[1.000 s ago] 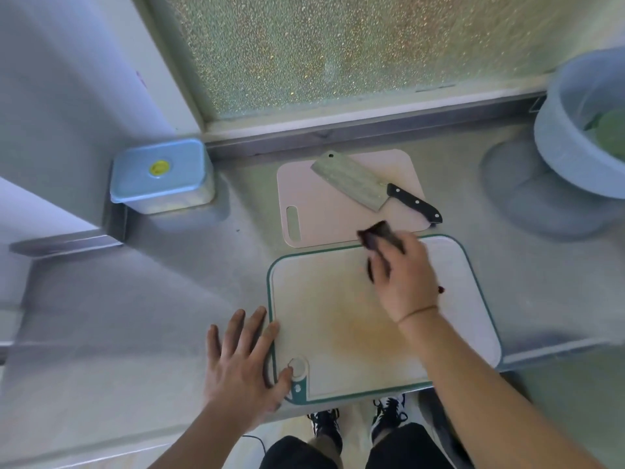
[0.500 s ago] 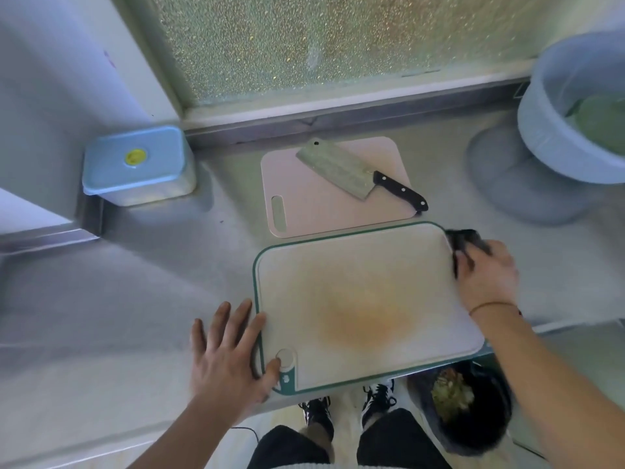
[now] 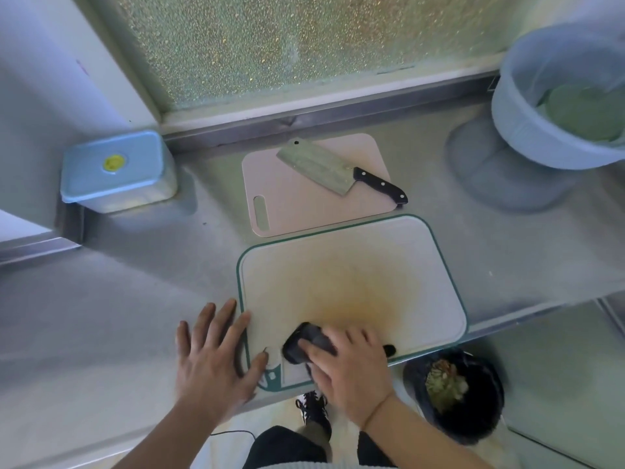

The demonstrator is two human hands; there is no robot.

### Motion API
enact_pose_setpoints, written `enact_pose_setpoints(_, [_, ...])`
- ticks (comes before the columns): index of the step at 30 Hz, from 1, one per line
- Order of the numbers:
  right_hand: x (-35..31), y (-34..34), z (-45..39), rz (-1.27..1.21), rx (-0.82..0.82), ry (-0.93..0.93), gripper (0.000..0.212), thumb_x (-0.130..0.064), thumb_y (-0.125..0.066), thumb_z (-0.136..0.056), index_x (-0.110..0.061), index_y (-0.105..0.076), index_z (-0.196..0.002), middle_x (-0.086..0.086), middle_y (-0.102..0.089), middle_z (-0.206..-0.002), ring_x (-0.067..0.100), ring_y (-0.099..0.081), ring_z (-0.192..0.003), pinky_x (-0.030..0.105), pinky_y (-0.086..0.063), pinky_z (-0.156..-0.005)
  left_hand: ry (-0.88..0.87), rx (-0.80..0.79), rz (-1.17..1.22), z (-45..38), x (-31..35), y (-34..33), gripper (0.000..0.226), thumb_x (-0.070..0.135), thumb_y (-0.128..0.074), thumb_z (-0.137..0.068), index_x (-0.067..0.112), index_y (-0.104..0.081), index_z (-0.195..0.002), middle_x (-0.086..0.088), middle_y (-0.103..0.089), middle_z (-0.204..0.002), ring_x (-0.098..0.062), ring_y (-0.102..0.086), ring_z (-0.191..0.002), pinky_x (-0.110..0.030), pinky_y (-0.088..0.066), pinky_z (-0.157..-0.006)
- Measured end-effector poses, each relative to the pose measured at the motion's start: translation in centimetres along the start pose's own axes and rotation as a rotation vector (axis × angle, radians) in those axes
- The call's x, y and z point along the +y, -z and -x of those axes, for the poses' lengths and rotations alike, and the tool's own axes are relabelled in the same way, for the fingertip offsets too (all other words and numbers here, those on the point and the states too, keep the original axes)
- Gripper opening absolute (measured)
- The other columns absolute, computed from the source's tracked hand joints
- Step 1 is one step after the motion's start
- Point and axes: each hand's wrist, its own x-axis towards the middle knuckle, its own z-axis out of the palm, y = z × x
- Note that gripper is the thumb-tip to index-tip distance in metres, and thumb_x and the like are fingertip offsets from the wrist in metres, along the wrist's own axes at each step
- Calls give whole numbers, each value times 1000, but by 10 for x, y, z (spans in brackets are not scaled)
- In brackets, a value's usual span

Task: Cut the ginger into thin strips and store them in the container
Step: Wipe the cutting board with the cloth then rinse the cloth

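Right hand fingers press dark cloth on board — left hand fingers spread flat, steadying board edge.

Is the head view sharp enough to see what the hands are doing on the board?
Head view: right hand and its dark cloth are motion-blurred; left hand slightly soft; cleaver crisp; wide-angle bending at edges; backlit by frosted window.

This is a kitchen, probably a home one. A stainless-steel bench runs under a frosted window. On it lie a stained white cutting board, a smaller pink cutting board carrying a cleaver, a lidded food container far left and a blue basin far right. A bin of scraps sits below the near edge.
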Motion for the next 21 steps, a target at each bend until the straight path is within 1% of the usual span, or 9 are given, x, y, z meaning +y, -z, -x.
enact_pose_setpoints(3, [76,23,28,142,86,-180,32,-40,-50,-84,-40,-65,-113,-1,-65,-102,23,-58,-71,36,-44,-67,6,-17,-9,-1,-1,-2,70,69,-45,-83,26,-56,-137,-2,-48,-151,-35,-38,-143,-65,-24,-114])
enact_pose_setpoints(7, [155,59,58,212,162,-775,30,-33,-53,-91,-20,-74,-107,12,-63,-105,37,-62,-75,41,-49,-65,10,-9,6,0,0,-2,70,68,-47,-80,24,-58,-134,-2,-51,-148,-34,-39,-140,-65,-25,-113])
enact_pose_setpoints(9, [169,73,58,113,121,-942,27,-28,-58,-92,-12,-73,-108,14,-58,-112,41,-62,-82,46,-51,-66,0,8,27,0,1,-2,69,67,-48,-80,24,-57,-133,-3,-51,-148,-34,-40,-139,-64,-23,-113])
enact_pose_setpoints(12, [172,93,32,13,127,-930,30,-37,-61,-88,-15,-73,-103,6,-58,-110,35,-64,-83,43,-53,-68,-10,66,82,2,-1,-4,68,73,-37,-89,24,-59,-133,-1,-51,-148,-34,-41,-139,-61,-20,-116])
enact_pose_setpoints(14, [172,104,-4,1,145,-839,52,-61,-45,-89,-18,-74,-88,1,-57,-95,32,-62,-75,37,-51,-67,-9,113,122,1,-2,-5,69,74,-30,-92,25,-62,-129,1,-53,-146,-33,-42,-138,-57,-17,-118])
enact_pose_setpoints(16, [175,113,-51,-19,133,-719,70,-70,-26,-85,-19,-74,-84,1,-56,-81,30,-56,-67,32,-45,-63,11,185,158,-6,0,-5,61,71,-34,-93,26,-66,-119,1,-58,-138,-35,-48,-130,-58,-21,-115])
enact_pose_setpoints(18, [184,117,-99,5,59,-657,57,-66,-34,-88,-28,-68,-112,7,-66,-91,32,-60,-79,35,-47,-69,64,265,169,-18,7,-4,42,59,-48,-89,25,-68,-103,1,-64,-126,-37,-54,-115,-63,-30,-108])
enact_pose_setpoints(19, [187,118,-122,35,-6,-645,53,-64,-41,-89,-33,-56,-129,8,-68,-99,33,-62,-88,37,-48,-73,99,289,180,-25,11,-4,34,52,-51,-85,25,-67,-96,0,-65,-122,-37,-55,-110,-66,-32,-104])
enact_pose_setpoints(21, [190,118,-161,142,-151,-608,60,-70,-45,-85,-37,-44,-136,5,-69,-104,31,-63,-92,35,-49,-71,148,325,199,-41,19,-4,24,46,-52,-80,28,-61,-92,-2,-66,-118,-35,-53,-107,-68,-33,-103])
